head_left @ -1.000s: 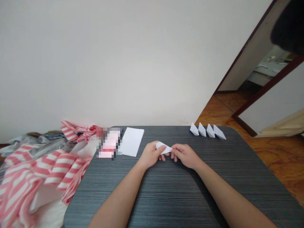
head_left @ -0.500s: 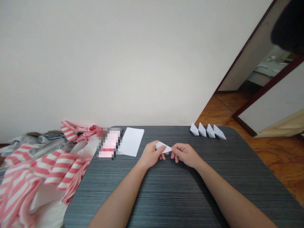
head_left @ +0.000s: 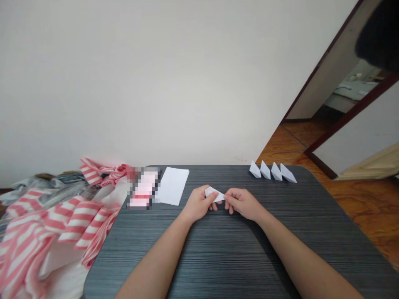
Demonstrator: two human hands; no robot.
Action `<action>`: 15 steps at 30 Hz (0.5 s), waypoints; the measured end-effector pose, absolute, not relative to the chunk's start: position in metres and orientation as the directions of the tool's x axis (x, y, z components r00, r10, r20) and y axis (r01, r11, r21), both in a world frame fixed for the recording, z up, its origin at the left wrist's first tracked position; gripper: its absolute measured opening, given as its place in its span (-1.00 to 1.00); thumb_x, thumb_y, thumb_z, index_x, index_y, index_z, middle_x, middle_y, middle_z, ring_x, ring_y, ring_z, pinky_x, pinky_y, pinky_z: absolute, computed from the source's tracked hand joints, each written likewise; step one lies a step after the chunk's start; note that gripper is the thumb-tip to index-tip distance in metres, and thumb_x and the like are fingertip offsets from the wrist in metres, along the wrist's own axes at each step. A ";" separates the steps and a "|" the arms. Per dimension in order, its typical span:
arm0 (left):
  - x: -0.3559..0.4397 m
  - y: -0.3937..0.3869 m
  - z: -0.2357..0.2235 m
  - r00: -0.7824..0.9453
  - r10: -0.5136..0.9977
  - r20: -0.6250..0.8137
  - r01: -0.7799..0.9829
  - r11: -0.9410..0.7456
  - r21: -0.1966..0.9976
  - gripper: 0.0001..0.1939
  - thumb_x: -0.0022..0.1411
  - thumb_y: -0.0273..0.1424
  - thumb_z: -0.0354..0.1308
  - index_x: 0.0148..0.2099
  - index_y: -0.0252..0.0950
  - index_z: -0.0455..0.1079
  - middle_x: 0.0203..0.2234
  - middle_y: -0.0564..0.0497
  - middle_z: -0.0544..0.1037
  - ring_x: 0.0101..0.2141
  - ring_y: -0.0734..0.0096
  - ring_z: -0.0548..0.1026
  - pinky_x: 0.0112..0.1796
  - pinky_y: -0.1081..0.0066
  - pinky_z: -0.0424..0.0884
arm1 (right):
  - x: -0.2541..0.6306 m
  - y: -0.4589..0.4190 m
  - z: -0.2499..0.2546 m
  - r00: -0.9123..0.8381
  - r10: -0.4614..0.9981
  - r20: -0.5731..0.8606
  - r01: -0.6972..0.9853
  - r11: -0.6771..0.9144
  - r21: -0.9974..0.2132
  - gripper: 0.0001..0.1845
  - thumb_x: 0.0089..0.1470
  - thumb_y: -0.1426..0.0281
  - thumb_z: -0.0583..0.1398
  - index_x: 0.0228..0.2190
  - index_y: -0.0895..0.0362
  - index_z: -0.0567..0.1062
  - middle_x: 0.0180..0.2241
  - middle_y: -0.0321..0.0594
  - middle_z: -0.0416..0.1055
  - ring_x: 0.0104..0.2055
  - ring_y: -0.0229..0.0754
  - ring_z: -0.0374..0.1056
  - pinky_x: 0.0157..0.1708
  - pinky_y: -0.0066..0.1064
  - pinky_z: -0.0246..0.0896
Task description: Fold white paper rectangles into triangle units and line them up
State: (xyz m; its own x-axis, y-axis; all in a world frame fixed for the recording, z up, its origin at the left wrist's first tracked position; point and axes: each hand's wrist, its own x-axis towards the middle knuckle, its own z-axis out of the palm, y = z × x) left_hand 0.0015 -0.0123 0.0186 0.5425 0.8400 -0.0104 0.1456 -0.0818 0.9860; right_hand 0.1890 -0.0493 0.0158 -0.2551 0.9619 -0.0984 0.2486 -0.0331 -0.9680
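Both of my hands meet over the middle of the dark striped table [head_left: 218, 257]. Between them is a small folded white paper piece [head_left: 213, 193], pointed at its right end. My left hand [head_left: 198, 204] pinches its left part with thumb and fingers closed. My right hand [head_left: 242, 203] pinches the right tip, fingers curled. The paper is held just above the tabletop.
Several folded white paper pieces [head_left: 272, 171] stand in a row at the table's far right corner. A stack of white sheets [head_left: 173, 185] lies at the far left, beside a blurred pink item [head_left: 143, 187]. Red-and-white striped cloth [head_left: 46, 232] is heaped left of the table. Wooden floor and a doorway lie to the right.
My hands have closed in slightly on the paper piece; it looks a little narrower. Nothing else has moved.
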 end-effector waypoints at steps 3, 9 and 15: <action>0.002 -0.013 0.019 0.542 0.840 -0.010 0.145 -0.083 0.986 -0.69 0.20 -0.19 -0.02 -0.32 -0.37 0.33 -0.53 -0.03 0.51 -0.60 0.52 0.43 -0.57 0.55 0.29 | 0.190 -0.049 0.014 -0.257 0.962 -0.092 0.241 -0.028 -0.970 -0.74 0.12 0.29 0.07 -0.50 0.18 0.36 -0.59 -0.29 0.40 -0.64 -0.36 0.29 -0.63 -0.56 0.09; 0.003 -0.014 0.021 0.566 0.824 -0.013 0.149 -0.087 0.985 -0.69 0.19 -0.20 -0.01 -0.34 -0.37 0.33 -0.53 -0.03 0.51 -0.60 0.51 0.44 -0.57 0.54 0.31 | 0.190 -0.049 0.010 -0.279 0.957 -0.076 0.249 -0.004 -0.969 -0.77 0.12 0.30 0.07 -0.47 0.19 0.38 -0.61 -0.30 0.38 -0.65 -0.38 0.23 -0.67 -0.57 0.05; 0.002 -0.015 0.023 0.586 0.810 -0.026 0.150 -0.077 0.986 -0.70 0.19 -0.20 -0.01 -0.33 -0.37 0.32 -0.50 -0.04 0.52 -0.57 0.50 0.45 -0.54 0.53 0.32 | 0.190 -0.050 0.010 -0.287 0.955 -0.074 0.257 0.002 -0.967 -0.76 0.13 0.30 0.06 -0.47 0.18 0.38 -0.61 -0.28 0.37 -0.62 -0.35 0.26 -0.65 -0.55 0.10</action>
